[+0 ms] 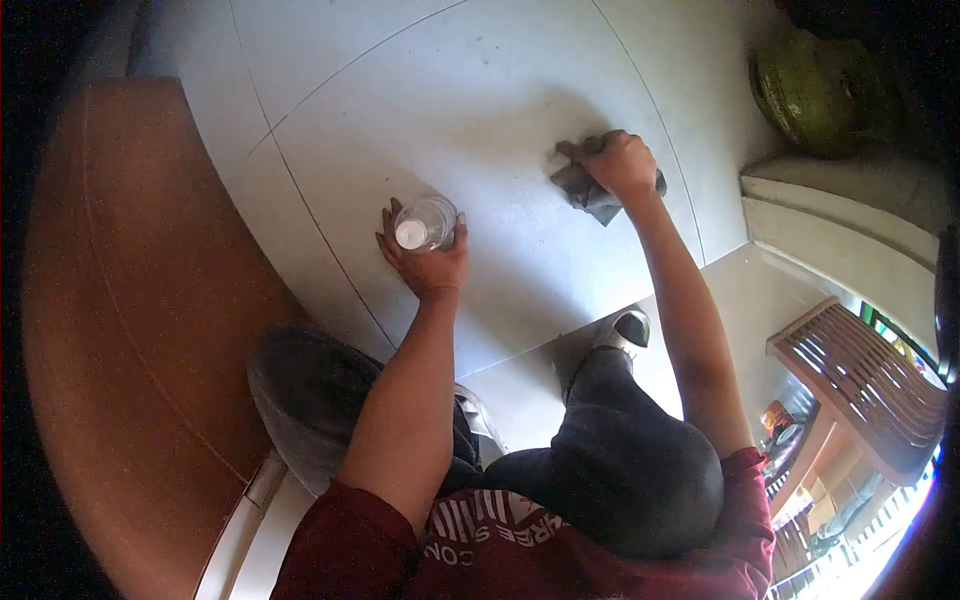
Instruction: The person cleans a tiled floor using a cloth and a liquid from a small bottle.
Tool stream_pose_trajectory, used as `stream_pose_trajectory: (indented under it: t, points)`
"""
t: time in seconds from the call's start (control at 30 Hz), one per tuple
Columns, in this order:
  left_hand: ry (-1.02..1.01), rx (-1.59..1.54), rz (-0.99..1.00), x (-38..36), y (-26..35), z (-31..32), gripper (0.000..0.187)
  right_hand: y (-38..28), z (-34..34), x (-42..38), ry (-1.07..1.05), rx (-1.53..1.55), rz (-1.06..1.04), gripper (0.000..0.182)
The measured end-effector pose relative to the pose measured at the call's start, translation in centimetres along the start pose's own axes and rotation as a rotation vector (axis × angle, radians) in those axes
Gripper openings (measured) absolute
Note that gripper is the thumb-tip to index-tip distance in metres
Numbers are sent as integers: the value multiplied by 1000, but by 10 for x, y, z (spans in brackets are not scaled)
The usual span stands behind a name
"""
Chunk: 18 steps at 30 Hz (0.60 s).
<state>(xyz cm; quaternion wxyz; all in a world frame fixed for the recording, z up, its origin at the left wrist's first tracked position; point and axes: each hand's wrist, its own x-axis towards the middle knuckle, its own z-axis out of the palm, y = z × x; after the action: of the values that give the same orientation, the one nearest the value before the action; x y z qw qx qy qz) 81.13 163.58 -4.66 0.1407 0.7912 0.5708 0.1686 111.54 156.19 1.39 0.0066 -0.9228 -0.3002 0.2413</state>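
A clear plastic bottle with a white cap [411, 234] stands on the pale tiled floor [500, 290], and my left hand [428, 262] is wrapped round it. Farther right, my right hand [622, 163] is closed on a dark grey cloth [597, 198] that lies bunched against the tiles. Part of the cloth is hidden under my palm and fingers. The two hands are well apart, with bare tile between them.
Brown flooring [150, 280] runs along the left. At the upper right, a green rounded container [815, 95] stands above a pale step [840, 225]. A slatted wooden bench [860, 370] is at the right. My shoe [630, 328] rests on the floor between my arms.
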Motion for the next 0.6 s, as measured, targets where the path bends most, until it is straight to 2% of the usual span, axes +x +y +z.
stream_pose_trajectory:
  t: [0.07,0.17,0.27,0.37,0.47,0.57,0.6]
  points:
    - [18,34,2,-1,-3,2,101,7,3,8,-19,68,49,84]
    - [25,22,-3,-3,-3,4,101,7,18,8,112,-111,-45,86]
    - [43,26,35,1,-4,3,101,5,-3,10,-102,57,59,82]
    - [38,20,34,-2,-1,2,100,1,5,4,35,-85,-54,74]
    - [36,8,29,3,2,-1,97,5,-4,9,-32,28,8,67]
    - [34,22,43,-2,1,0,95,6,10,12,37,-52,-31,65]
    - [40,31,55,0,0,2,94,8,9,14,0,-30,-14,64]
